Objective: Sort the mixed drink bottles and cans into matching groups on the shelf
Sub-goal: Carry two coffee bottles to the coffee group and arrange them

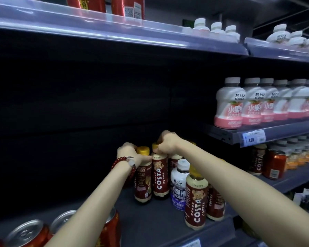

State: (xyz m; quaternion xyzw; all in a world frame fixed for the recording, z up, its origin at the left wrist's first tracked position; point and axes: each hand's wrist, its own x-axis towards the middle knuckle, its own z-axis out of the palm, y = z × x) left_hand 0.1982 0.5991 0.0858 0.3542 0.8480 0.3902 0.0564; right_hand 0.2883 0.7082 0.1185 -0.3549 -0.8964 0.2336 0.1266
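Note:
Several brown Costa coffee bottles with gold caps stand on the dark shelf [150, 220]. My left hand [128, 153], with a red bead bracelet on its wrist, grips the neck of the leftmost Costa bottle [143, 182]. My right hand [168, 141] grips the cap of the Costa bottle beside it [160, 177]. A white-capped blue juice bottle [179, 184] stands among them. In front, to the right, another Costa bottle [195, 200] stands nearest me. Red cans [28, 234] sit at the shelf's front left, partly hidden by my left forearm.
Pink-and-white juice bottles [228, 104] line a higher shelf on the right, with a price tag [253, 137] on its edge. Below them stand a Costa bottle [259, 162], a red can [275, 164] and orange drinks. Red cans [125, 6] top the upper shelf.

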